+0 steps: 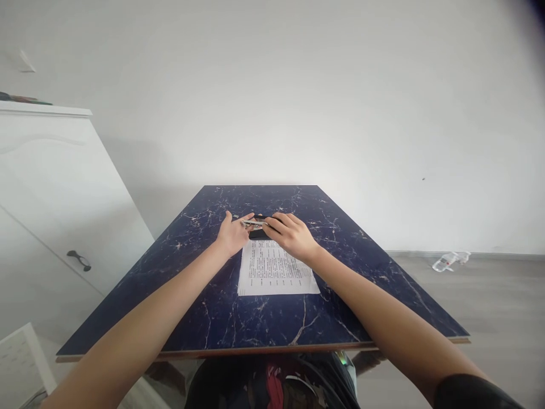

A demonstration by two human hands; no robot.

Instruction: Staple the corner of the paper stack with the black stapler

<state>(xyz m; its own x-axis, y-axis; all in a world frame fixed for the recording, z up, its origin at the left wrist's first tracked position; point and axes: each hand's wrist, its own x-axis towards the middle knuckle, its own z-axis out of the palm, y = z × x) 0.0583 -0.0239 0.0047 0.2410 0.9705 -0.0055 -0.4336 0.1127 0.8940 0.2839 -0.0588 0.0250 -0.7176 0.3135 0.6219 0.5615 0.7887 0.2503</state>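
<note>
Over the far edge of the printed paper sheets (pixel 272 272), my right hand (pixel 293 236) is closed on what looks like a black stapler (pixel 258 234). The stapler seems opened up, with a thin silver rail (pixel 253 222) showing between its dark parts. My left hand (pixel 233 234) is at the rail's left end, thumb spread away and fingers stretched toward the rail. A small greyish piece (pixel 235 216) shows beside the left thumb, too small to name. My right fingers hide the stapler's right end.
The dark blue marbled table (pixel 204 318) reaches to the white wall (pixel 272 113). A white cabinet (pixel 51 182) with a dark handle stands at the left. Clear crumpled plastic (pixel 451 261) lies on the floor at the right.
</note>
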